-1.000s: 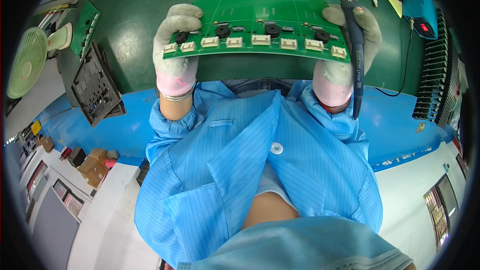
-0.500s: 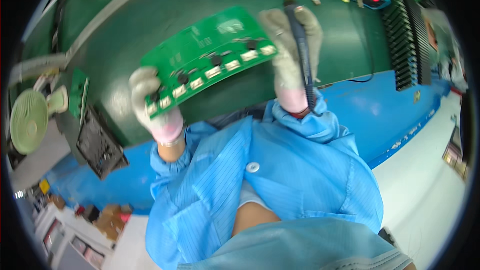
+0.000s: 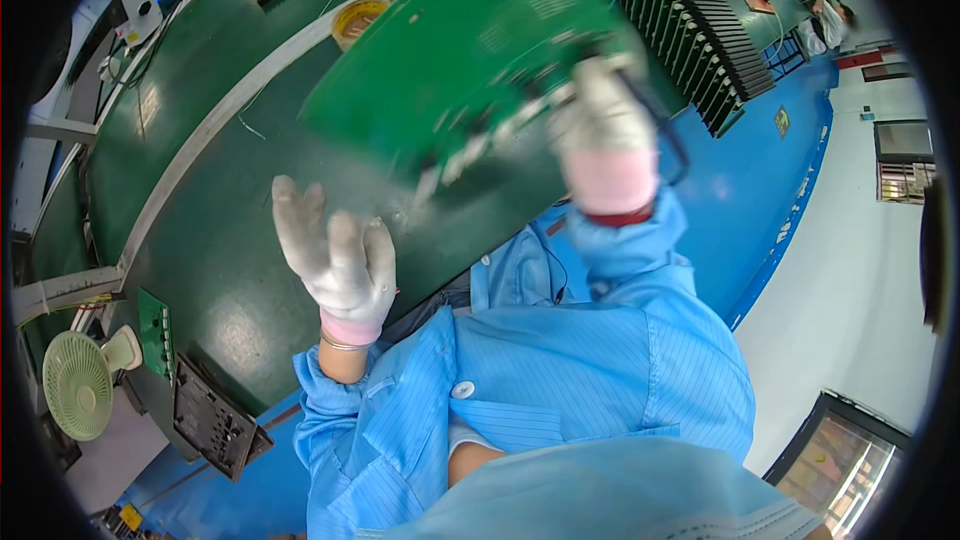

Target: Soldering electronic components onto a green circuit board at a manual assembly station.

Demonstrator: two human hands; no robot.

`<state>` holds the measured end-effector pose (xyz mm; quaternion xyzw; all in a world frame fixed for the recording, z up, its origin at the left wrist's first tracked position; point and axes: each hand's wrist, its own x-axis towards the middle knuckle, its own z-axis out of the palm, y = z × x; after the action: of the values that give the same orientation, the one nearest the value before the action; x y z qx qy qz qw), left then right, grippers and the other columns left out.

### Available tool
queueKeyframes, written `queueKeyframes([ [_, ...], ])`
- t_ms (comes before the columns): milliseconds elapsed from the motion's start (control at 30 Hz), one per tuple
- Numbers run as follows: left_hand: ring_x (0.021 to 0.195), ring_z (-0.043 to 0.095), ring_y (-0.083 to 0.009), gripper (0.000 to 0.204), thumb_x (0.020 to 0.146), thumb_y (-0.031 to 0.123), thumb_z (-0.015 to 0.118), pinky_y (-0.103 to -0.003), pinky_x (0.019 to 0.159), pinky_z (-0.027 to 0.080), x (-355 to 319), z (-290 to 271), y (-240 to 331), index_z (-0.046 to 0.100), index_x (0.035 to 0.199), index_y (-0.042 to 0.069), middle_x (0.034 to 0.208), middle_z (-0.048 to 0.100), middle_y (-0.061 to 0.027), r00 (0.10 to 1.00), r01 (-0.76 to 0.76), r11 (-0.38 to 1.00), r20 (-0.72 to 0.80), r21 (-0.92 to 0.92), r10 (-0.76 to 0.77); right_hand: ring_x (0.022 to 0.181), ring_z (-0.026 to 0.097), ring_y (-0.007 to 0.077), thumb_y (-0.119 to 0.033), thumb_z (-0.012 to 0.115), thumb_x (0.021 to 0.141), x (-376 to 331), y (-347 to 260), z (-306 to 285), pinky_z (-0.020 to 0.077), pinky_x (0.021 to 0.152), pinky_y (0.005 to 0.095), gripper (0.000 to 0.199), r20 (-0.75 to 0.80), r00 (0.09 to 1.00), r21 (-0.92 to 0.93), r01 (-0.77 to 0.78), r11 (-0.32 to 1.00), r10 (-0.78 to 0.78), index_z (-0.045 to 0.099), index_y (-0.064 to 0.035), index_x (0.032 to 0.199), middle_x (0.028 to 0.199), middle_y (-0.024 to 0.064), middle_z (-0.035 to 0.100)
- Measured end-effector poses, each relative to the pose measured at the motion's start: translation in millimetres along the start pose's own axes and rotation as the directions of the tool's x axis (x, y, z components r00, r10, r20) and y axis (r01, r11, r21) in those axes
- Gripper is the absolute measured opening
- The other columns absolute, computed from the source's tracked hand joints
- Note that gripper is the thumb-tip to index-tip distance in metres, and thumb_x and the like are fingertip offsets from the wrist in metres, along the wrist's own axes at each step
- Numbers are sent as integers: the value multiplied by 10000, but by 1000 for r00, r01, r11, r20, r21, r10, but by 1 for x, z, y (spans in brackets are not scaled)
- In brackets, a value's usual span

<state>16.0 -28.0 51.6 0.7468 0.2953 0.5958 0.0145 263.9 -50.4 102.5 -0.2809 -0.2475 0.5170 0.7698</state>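
A large green circuit board [image 3: 430,70], smeared by motion, is tilted above the green worktop [image 3: 215,290]. My right hand [image 3: 605,135], in a white glove with a pink cuff, grips its right end; the row of white connectors faces me. A dark cord [image 3: 680,155] curves beside that wrist. Whether the soldering iron is still in this hand is too blurred to make out. Below the board's left end, my gloved left hand [image 3: 340,255] is raised off it, fingers apart and holding nothing.
A black slotted rack [image 3: 690,40] stands at the far right. Toward the back is a round yellow container [image 3: 350,25]. At the left are a pale green fan [image 3: 78,385], a smaller green board [image 3: 155,330] and a black tray-like fixture [image 3: 212,415].
My left hand has let go of the board. My right hand, which held the soldering iron, now grips the board and has lifted it up and right. The view has turned rightward.
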Motion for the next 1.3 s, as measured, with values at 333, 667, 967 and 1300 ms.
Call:
queueKeyframes([
  [333,1198,515,-368,400,793,18,557,-411,1016,416,-45,-25,-16,609,1189,20,1323,509,-217,654,375,879,587,295,-476,1023,617,214,2,589,845,162,-202,-83,464,913,327,327,695,508,-717,438,-542,-509,604,-80,1161,1068,110,649],
  [667,1161,535,-351,361,791,30,558,-418,997,421,-53,-15,-18,636,1143,43,1269,554,-178,613,392,827,555,404,-562,878,574,342,64,556,754,250,-192,-144,454,784,398,400,705,612,-646,345,-680,-359,603,-140,1095,891,161,579],
  [967,1154,539,-344,350,787,31,564,-419,998,420,-49,-11,-22,641,1128,44,1247,570,-165,590,396,821,571,412,-571,844,610,359,34,581,758,257,-208,-139,475,748,408,372,631,708,-698,339,-631,-317,603,-109,1100,869,186,621],
  [1300,1146,544,-348,349,785,26,562,-417,994,425,-46,-8,-25,641,1124,35,1240,570,-174,600,368,839,586,401,-544,962,581,399,39,623,738,268,-206,-136,469,838,444,479,617,730,-668,289,-686,-293,557,-158,1170,964,188,596],
])
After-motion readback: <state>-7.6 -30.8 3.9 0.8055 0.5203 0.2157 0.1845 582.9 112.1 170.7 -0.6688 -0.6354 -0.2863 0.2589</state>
